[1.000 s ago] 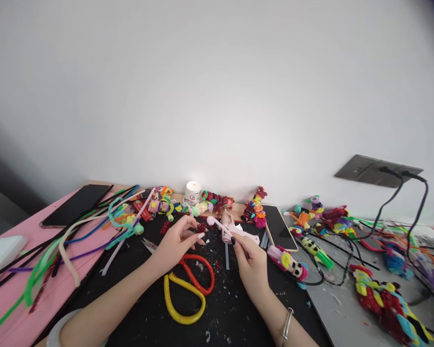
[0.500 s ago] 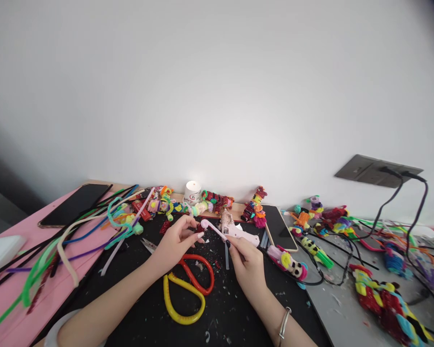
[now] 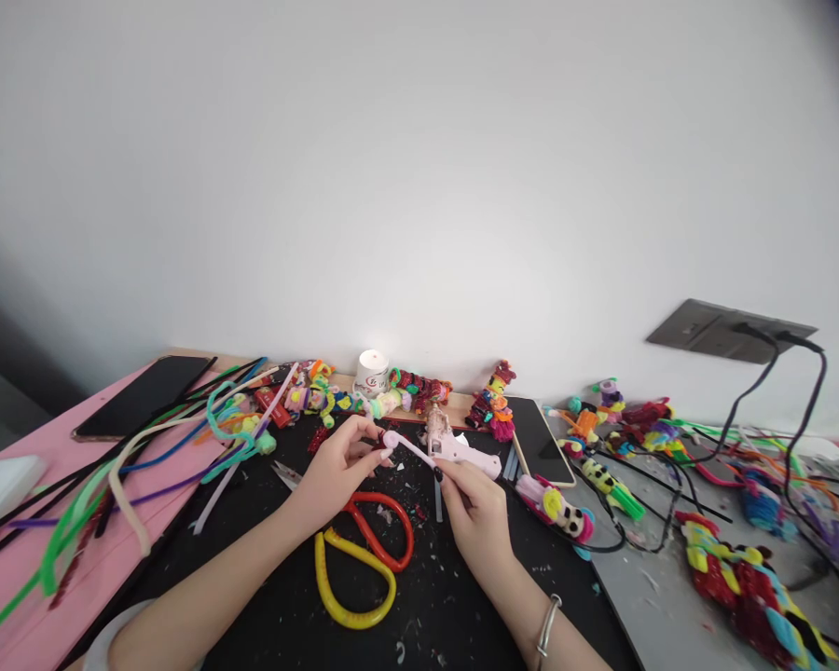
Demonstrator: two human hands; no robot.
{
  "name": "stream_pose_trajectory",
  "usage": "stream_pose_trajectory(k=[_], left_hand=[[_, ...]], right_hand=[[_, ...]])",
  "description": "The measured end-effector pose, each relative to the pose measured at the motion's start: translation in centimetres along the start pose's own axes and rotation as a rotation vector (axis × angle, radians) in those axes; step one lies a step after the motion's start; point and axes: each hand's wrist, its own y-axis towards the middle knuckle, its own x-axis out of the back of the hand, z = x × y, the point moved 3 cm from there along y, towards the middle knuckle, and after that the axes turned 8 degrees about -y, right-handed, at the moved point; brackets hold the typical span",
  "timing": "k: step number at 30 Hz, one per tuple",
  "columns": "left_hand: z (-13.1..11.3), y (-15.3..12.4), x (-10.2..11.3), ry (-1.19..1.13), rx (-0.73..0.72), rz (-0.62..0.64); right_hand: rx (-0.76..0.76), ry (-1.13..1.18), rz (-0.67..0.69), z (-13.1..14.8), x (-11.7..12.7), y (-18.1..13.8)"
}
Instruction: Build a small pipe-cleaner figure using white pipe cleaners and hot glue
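Observation:
My left hand (image 3: 336,466) is closed in a pinch on a small dark red fuzzy piece (image 3: 380,437) above the black mat (image 3: 280,568). My right hand (image 3: 476,508) pinches a pale pink pipe cleaner (image 3: 406,448), whose looped tip touches the red piece. A pink glue gun (image 3: 461,449) lies just behind my right hand. Red and yellow handled scissors (image 3: 364,554) rest on the mat between my wrists.
Loose pipe cleaners (image 3: 146,457) spread over the pink table at left near a dark phone (image 3: 144,396). A lit candle (image 3: 373,372) and pipe-cleaner figures (image 3: 493,401) line the wall. Another phone (image 3: 540,438), black cables (image 3: 776,401) and more figures (image 3: 748,578) lie at right.
My right hand has moved left and brought the pink pipe cleaner's tip to the red piece in my left hand. The left hand has barely moved.

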Motion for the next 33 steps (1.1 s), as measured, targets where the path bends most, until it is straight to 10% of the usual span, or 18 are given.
stream_pose_trajectory(k=[33], left_hand=[[-0.43,-0.09,0.12,0.161,-0.007,-0.001]], right_hand=[[-0.064,0.009,0.024,0.09,0.01,0.18]])
